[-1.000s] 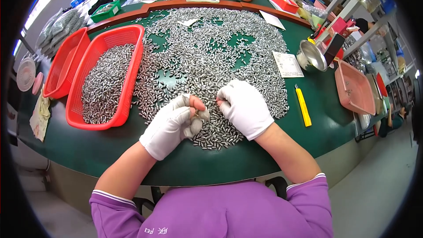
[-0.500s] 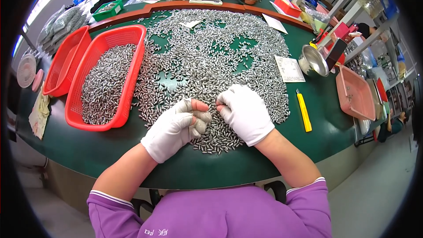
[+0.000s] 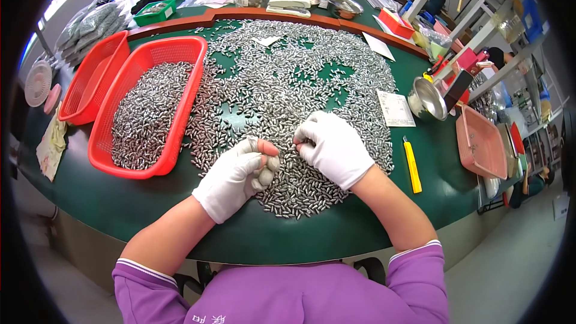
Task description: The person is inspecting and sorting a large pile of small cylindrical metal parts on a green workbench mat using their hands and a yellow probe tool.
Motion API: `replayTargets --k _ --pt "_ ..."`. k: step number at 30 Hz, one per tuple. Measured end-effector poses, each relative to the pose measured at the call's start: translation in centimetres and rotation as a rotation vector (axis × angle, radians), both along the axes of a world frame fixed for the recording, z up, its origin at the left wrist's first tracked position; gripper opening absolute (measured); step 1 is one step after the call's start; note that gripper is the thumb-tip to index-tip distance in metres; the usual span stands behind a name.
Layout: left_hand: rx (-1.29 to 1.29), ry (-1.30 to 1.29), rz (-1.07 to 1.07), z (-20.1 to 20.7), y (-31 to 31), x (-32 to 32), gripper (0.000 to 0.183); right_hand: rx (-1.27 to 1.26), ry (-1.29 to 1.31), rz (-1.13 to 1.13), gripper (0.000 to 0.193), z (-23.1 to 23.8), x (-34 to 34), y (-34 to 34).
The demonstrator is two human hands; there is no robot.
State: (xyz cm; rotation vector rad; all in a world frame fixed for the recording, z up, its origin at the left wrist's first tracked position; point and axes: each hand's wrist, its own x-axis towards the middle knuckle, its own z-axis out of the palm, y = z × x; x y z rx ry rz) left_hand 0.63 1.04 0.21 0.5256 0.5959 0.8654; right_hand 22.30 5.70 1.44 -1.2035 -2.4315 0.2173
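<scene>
Hands (image 3: 333, 149) half-curled, pinch unclear, over silvery pieces (image 3: 300, 199), bare tabletop (image 3: 288, 240) along near edge

Small silver pieces (image 3: 282, 105) across a green table (image 3: 258, 243)

At centre, the gloved left hand (image 3: 240, 171) and right hand (image 3: 332, 149) are curled over them. A red basket (image 3: 192, 84) of more stands at left; a yellow knife (image 3: 412, 165) lies right of centre.

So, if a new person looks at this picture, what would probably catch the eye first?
Probably the wide spread of small silvery pieces across the green table, with the white-gloved left hand and right hand at its near part. Next, perhaps, the bright red basket left of the spread, holding many similar pieces, and the slim yellow tool lying to its right.
</scene>
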Motion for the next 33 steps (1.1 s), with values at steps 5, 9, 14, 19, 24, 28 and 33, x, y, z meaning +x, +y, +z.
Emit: replayTargets --k 5,9,14,19,24,28,33 --pt "-0.001 0.042 -0.037 0.0 -0.3 -0.2 0.014 -0.058 0.192 0.048 0.009 0.5 0.1 -0.7" --pt "0.011 0.129 -0.102 0.5 -0.4 0.4 0.021 -0.451 0.448 0.047 0.012 2.1 -0.5 -1.8" --pt "0.033 0.17 -0.115 0.5 -0.6 0.8 0.025 -0.274 0.447 0.213 0.016 2.1 -0.8 -2.8" --pt "0.018 0.2 -0.101 0.6 -0.6 0.6 0.02 -0.109 0.356 0.101 0.026 2.1 -0.3 -1.5" --pt "0.015 0.126 -0.102 0.6 -0.5 0.6 0.021 0.064 0.017 -0.005 0.018 -0.2 1.3 0.0" --pt "0.026 0.121 -0.097 0.8 -0.6 0.6 0.019 0.035 -0.019 -0.029 0.014 -0.1 0.9 -0.1" --pt "0.046 0.111 -0.097 0.6 -0.6 0.6 0.014 0.082 -0.091 -0.055 0.01 0.1 0.8 -0.4"
